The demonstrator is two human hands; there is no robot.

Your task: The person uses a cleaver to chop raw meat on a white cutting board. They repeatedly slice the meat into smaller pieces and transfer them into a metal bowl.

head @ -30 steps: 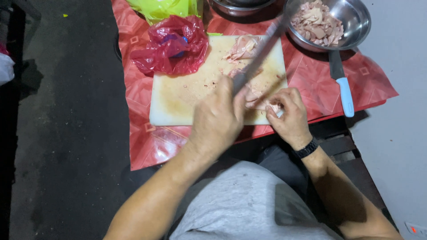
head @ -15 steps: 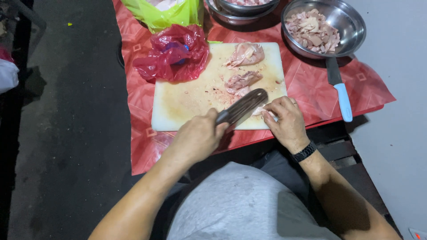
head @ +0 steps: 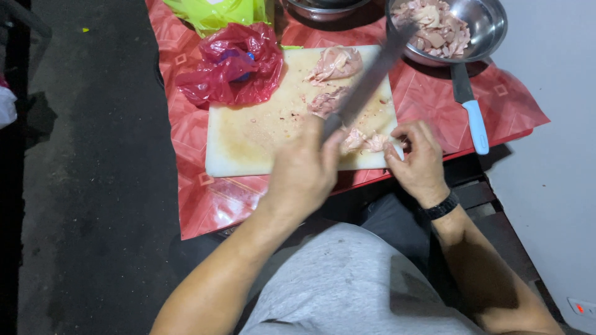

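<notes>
My left hand [head: 303, 175] grips the handle of a big cleaver [head: 367, 79], whose blurred blade is raised and slants up over the pale cutting board [head: 248, 138] toward the far right. My right hand [head: 418, 162], with a black band on its wrist, rests at the board's near right corner, fingertips on small pieces of raw pale meat [head: 363, 141]. Two larger lumps of meat [head: 335, 62] lie farther back on the board.
A steel bowl [head: 490, 28] of chopped meat stands at the back right, and a blue-handled knife [head: 475, 121] lies below it. A crumpled red plastic bag [head: 233, 65] overlaps the board's left corner, with a green bag [head: 217, 12] behind. A red cloth [head: 211, 205] covers the low table.
The cleaver came down flat near the meat half a second ago and is now lifted again. My right hand stays on the meat pieces.
</notes>
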